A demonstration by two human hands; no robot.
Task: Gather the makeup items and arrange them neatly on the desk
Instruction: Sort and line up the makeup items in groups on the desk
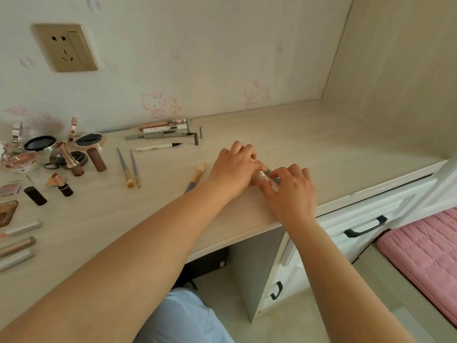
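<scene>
We have both hands together near the front edge of the table, our left hand curled over something we cannot make out, our right hand pinching a small pale tube-like item between thumb and fingertips beside it. A larger brush lies just left of our left hand, two slim brushes further left, a row of pencils and liners along the wall. The lipsticks, open compacts and palettes crowd the table's left end
</scene>
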